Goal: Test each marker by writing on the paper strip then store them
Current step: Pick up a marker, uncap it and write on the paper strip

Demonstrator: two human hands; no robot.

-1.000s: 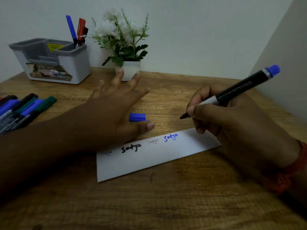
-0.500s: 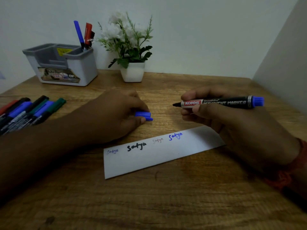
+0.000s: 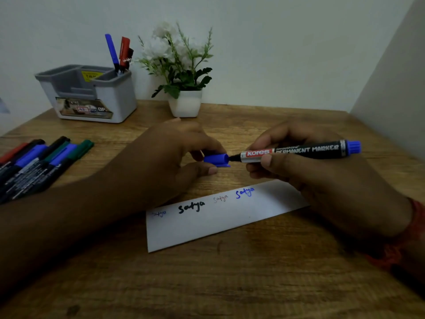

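Recapping the blue marker after its test, tip at the cap mouth

Blue-ended marker lies level above the counter middle, right hand grip closed round its barrel; left hand grip pinches the blue cap, nib just at the cap opening, not seated. Paper strip lies just in front of both hands with four written samples, right end under the right hand. Step looks like capping, so next needs a straight push until the cap seats, then the marker goes to the grey organizer at the back left, which already holds three pens. Untested markers lie at the left edge, cut off by the frame so count unclear. Potted plant at back centre. Dim light, first sample faint
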